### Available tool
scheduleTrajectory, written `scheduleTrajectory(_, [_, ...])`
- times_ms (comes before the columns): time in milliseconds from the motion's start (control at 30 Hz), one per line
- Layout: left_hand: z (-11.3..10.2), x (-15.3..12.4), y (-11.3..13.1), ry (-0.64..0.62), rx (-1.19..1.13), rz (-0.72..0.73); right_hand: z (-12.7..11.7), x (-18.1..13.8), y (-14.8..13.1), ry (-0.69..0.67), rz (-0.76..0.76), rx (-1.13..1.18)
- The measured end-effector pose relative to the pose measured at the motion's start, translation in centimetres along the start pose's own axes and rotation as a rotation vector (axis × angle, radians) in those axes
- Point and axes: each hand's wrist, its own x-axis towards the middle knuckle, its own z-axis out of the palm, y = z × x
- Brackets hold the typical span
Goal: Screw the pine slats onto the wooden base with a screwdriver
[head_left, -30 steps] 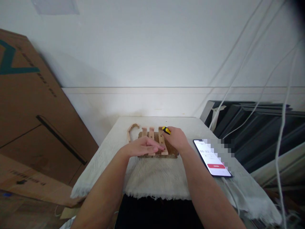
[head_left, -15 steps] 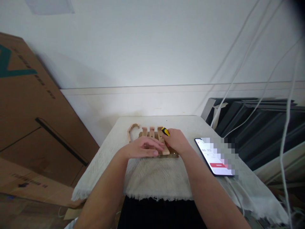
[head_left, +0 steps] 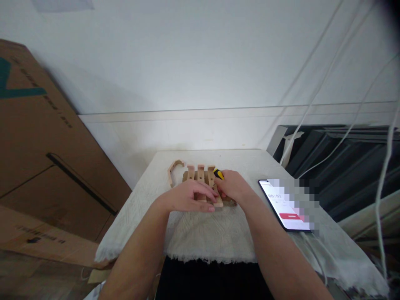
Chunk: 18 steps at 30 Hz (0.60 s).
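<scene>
My right hand (head_left: 233, 185) is closed around a screwdriver, whose yellow-and-black handle (head_left: 218, 173) sticks out past the thumb side; its shaft is hidden. Under both hands lies a brown wooden board (head_left: 230, 203) with three pale wooden hooks across it. The right hook (head_left: 211, 180) is closest to the screwdriver; the middle hook (head_left: 200, 177) and left hook (head_left: 190, 173) are partly covered. Screw holes show in the hooks. My left hand (head_left: 190, 196) lies over the board with its fingers stretched out, the fingertips at the lower part of the right hook.
A loose curved wooden hook (head_left: 170, 171) rests on the white cloth (head_left: 212, 237) left of the board. On the right is a phone (head_left: 283, 204) showing a timer. A large cardboard box (head_left: 62, 175) leans at the left, and white cables (head_left: 379, 200) hang at the right.
The view has shifted slightly. My left hand has slid a little down and right over the hooks, its fingers still stretched. My right hand keeps its grip on the screwdriver.
</scene>
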Motion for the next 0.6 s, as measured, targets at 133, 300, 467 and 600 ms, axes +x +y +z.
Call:
scheduleTrajectory(133, [0.8,0.2,0.7,0.134,0.285,-0.096,0.3,0.3,0.2,0.096,0.029,-0.097])
scheduleTrajectory(300, [1.1,0.4,1.2,0.088,0.399,-0.056,0.2,0.8,0.6,0.121,-0.017,-0.119])
scheduleTrajectory(467, [1.2,0.4,0.6,0.09,0.409,-0.036,0.3,1.4,1.3,0.193,-0.065,-0.136])
scheduleTrajectory(600, [1.4,0.7,0.5,0.111,0.439,-0.03,0.3,1.6,1.4,0.194,-0.059,-0.153])
